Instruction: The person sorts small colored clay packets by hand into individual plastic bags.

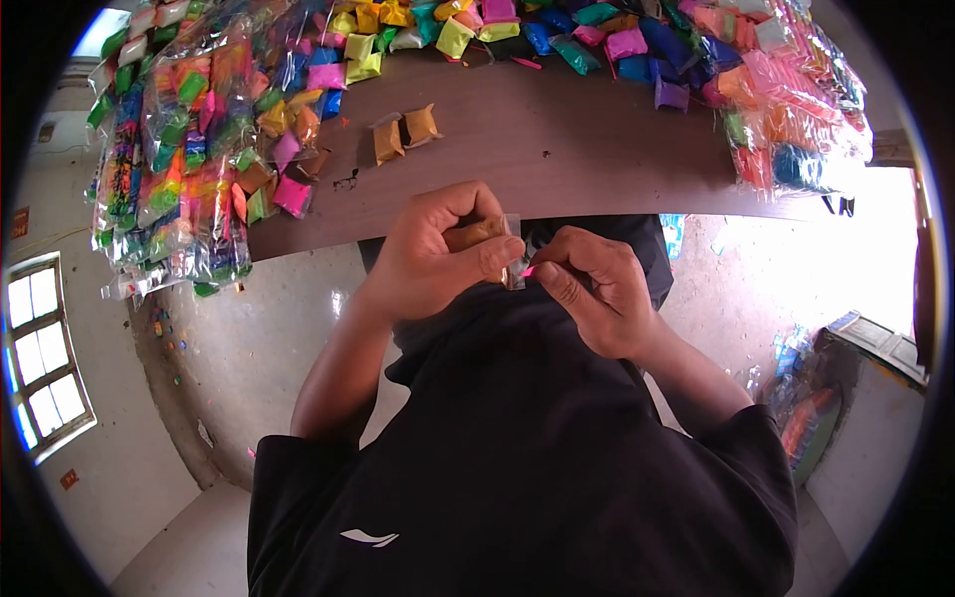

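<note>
My left hand is closed around a small clear plastic packet with something brownish in it, held just off the table's front edge. Close on its right, my right hand pinches a small pink piece between thumb and forefinger, its tip at the packet's edge. Two orange-brown wrapped packets lie side by side on the brown table, beyond my left hand.
Many colourful small packets are heaped along the table's far side. Clear bags of packets stand at the left and right. Bags and scraps lie on the floor at the right.
</note>
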### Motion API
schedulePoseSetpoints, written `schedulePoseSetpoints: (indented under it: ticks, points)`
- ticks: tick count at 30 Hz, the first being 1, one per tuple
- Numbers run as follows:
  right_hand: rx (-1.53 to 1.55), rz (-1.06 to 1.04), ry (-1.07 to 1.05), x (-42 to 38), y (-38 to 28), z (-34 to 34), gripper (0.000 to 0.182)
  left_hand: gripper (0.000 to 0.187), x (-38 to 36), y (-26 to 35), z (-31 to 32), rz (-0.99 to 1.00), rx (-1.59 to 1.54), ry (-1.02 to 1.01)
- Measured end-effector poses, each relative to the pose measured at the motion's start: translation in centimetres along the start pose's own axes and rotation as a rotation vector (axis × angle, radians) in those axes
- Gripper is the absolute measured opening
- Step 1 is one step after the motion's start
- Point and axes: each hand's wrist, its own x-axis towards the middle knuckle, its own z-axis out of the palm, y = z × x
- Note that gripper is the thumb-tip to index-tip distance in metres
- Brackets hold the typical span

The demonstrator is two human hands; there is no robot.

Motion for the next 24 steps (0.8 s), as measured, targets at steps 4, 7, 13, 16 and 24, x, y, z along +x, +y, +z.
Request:
schedulePoseSetpoints:
  ticks: [4, 7, 13, 16, 24]
  points:
    - [-0.028, -0.025, -0.037, 0.3, 0.0, 0.1, 0.008, 0.019, 0.1, -0.2, 0.0, 0.003, 0.006, -0.021]
    - [-0.066, -0.119, -0.082, 0.7, 0.1, -0.3, 0.008, 0.019, 0.3, 0.2, -0.1, -0.01, 0.038, -0.052]
    - [0.234, 0.086, -0.307, 1.0, 1.5, -0.3, 0.014, 0.021, 0.6, -0.1, -0.1, -0.038, -0.044, -0.145]
    - [0.86, 0.3, -0.418, 0.3, 4.4, 1.3, 0.021, 0.021, 0.7, 0.2, -0.1, 0.017, -0.019, -0.157]
    - [0.971, 0.324, -0.342, -0.1, 2.5, 1.1, 0.019, 0.019, 0.3, -1.4, -0.4, 0.135, 0.001, 0.008]
